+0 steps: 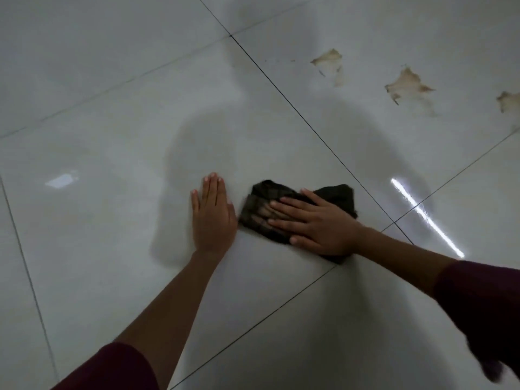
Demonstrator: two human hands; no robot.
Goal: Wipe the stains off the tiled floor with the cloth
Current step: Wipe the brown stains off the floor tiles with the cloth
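On the glossy pale-grey tiled floor (112,220), near the middle of the view, lies a dark, crumpled, checked cloth (340,195), w/ the right hand (312,223) pressed flat on top of it: fingers spread & pointing left, palm down, not closed round the fabric, so the grip is wide, just pinning the cloth to the tile. The left hand (212,218) lies flat on bare tile just beside the cloth's left edge, fingers together & pointing away from the person, grip wide, holding nothing. Both forearms are bare, w/ dark maroon sleeves (484,308) pushed up. Three brownish, ragged-edged stains (408,85) sit on the tile at upper right, across a dark grout line (295,111), well apart from cloth & hands; the rightmost is cut by the frame edge. A bright light streak (427,218) reflects right of the cloth.
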